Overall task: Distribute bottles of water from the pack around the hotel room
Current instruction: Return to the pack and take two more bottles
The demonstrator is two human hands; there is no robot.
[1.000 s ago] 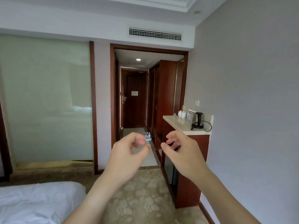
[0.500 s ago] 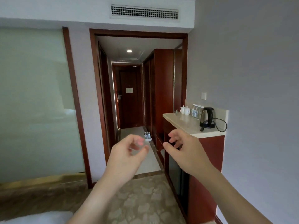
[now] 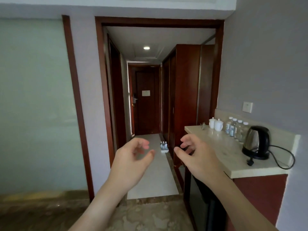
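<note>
**Empty hands, water pack far down the hallway**

The pack of water bottles (image 3: 164,147) sits on the pale hallway floor (image 3: 155,172), far ahead through the doorway, close against the base of the wooden wardrobe (image 3: 185,97) on the right; only a few capped tops and blue labels show above its white wrap, so the count is unclear; it is well apart from both hands. The left hand (image 3: 131,162) is raised near the camera, fingers loosely curled round nothing; the right hand (image 3: 196,157) beside it is likewise relaxed and empty. Judging by its look, the pack will be heavy and floppy, the film slick and liable to tear, so a two-handed hold under its base seems safer than pinching the wrap; single bottles are light, firm-capped, best taken round the middle. Four bottles (image 3: 235,129) already stand on the counter (image 3: 233,155) at right, between the white cups (image 3: 215,124) and the kettle (image 3: 257,142).
</note>
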